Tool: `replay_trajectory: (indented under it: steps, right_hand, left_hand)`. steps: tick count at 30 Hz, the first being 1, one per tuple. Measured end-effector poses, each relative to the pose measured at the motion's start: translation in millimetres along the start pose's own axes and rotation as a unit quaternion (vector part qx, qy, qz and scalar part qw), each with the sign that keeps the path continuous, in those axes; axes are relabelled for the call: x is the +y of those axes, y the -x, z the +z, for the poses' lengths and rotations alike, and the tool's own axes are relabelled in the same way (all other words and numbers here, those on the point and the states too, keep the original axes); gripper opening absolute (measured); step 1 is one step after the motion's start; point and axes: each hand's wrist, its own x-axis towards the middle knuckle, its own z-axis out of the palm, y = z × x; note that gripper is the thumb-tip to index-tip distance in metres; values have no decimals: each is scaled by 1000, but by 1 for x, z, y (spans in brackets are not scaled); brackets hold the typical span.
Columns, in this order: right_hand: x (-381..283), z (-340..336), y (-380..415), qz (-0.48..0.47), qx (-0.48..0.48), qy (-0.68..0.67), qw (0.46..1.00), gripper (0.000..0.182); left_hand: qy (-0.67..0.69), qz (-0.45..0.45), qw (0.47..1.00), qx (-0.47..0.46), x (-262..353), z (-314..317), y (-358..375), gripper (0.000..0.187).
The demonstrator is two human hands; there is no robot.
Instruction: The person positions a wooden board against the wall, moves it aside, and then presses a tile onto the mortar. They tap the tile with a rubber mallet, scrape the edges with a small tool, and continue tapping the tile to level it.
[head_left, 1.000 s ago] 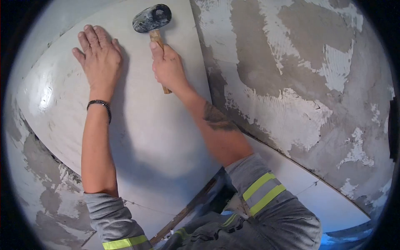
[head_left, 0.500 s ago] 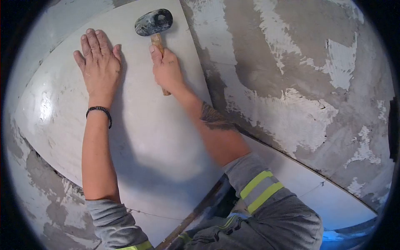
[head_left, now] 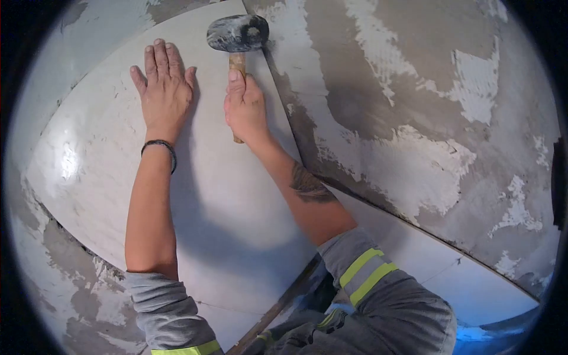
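My left hand lies flat on a large pale panel, its fingers spread and a dark bracelet at the wrist. To the right of it, my right hand is wrapped round the wooden handle of a mallet. The mallet's black rubber head, smeared with white, is up near the panel's top right edge. Whether the head touches the panel I cannot tell.
Rough grey wall with patches of white compound borders the panel on the right and lower left. A second pale panel runs along the lower right. A narrow wooden strip slants near my body.
My left hand has shifted to the right on the panel. My right hand and the mallet have also moved right, and the mallet's head is turned a little.
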Motion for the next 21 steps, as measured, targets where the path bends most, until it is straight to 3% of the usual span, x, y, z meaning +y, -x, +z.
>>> replay_trajectory:
  steps: [4,7,9,13,21]
  right_hand:
    - [11,1,-19,-20,4,71,997,58]
    - [6,-6,-9,-6,9,-5,1000,57]
    - [28,6,-24,-6,6,12,1000,56]
    - [10,-12,-21,-12,-19,5,1000,58]
    - [26,-11,-21,3,-2,25,1000,59]
  left_hand:
    - [-39,3,999,-19,1,0,0,62]
    - [-21,3,1000,-5,-3,2,-4,65]
    - [-7,9,1000,20,-1,2,1,61]
    - [-2,18,999,46,-4,9,-1,61]
    - [-19,17,1000,18,-3,3,0,62]
